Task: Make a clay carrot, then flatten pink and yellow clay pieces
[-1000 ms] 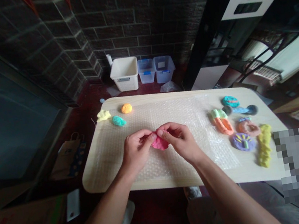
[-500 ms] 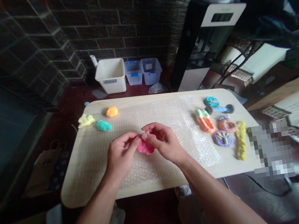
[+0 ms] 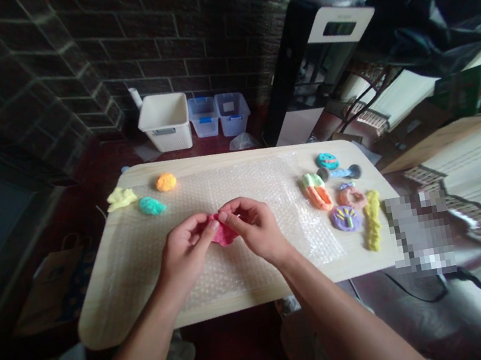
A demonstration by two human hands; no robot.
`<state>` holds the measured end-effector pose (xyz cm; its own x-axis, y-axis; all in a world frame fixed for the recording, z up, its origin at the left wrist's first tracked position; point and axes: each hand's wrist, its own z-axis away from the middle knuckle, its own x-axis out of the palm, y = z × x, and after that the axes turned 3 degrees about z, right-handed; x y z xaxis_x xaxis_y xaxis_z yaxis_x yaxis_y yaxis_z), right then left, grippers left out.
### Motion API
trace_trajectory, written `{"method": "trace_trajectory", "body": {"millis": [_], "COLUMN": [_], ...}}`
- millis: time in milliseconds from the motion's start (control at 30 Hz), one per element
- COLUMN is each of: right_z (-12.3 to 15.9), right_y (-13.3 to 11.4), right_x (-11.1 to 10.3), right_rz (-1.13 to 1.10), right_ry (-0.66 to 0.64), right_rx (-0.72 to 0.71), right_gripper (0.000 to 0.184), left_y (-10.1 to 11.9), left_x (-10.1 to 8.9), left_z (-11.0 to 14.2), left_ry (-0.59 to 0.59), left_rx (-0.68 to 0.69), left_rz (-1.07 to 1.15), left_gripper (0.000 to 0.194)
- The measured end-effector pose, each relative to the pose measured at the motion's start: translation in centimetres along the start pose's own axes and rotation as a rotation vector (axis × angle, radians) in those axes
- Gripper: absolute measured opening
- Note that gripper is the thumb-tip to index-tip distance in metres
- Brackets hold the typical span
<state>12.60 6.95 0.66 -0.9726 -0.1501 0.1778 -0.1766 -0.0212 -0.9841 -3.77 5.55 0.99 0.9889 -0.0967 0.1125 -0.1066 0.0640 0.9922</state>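
At the far left of the pale wooden table, ahead and to the left of the person's left hand, lies a pale yellow, irregular lump of soft, clay-like material. Just to its right, and nearer to that hand, is a teal oval lump, with a rounded orange lump a little farther ahead. The left hand pinches the left side of a small, thin, bright pink piece of clay-like material between thumb and fingers. The pink piece is between the two hands, above a clear sheet of bubble wrap that covers the middle of the table. The right hand grips the other side of the piece, its thumb near the left thumb. To the right of the right hand, nearest first, lies an orange, elongated form with a light green top. Beyond it are a purple disc with yellow strips and, farther ahead, a teal disc with a pinkish stripe. A light blue bar with dark grey round ends lies just nearer than the teal disc, and a brownish-pink ring-like form nearer still. Farthest right of the hand is a long, lumpy yellow strip.
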Motion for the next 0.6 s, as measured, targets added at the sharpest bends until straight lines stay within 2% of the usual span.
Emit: {"method": "trace_trajectory", "body": {"millis": [233, 467, 600], "right_z": [0.2, -0.5, -0.8], "right_y": [-0.1, 0.5, 0.4], "right_x": [-0.2, -0.5, -0.7], "right_rz": [0.028, -0.034, -0.010], "right_ry": [-0.065, 0.014, 0.019], "right_rx": [0.005, -0.023, -0.002], "right_gripper": [0.036, 0.032, 0.034], "left_y": [-0.4, 0.1, -0.3], "left_x": [-1.0, 0.6, 0.3], "left_z": [-0.1, -0.4, -0.7], "left_ry": [0.008, 0.007, 0.035], "left_rx": [0.045, -0.027, -0.009], "left_rz": [-0.186, 0.038, -0.028], "left_gripper": [0.026, 0.032, 0.028]}}
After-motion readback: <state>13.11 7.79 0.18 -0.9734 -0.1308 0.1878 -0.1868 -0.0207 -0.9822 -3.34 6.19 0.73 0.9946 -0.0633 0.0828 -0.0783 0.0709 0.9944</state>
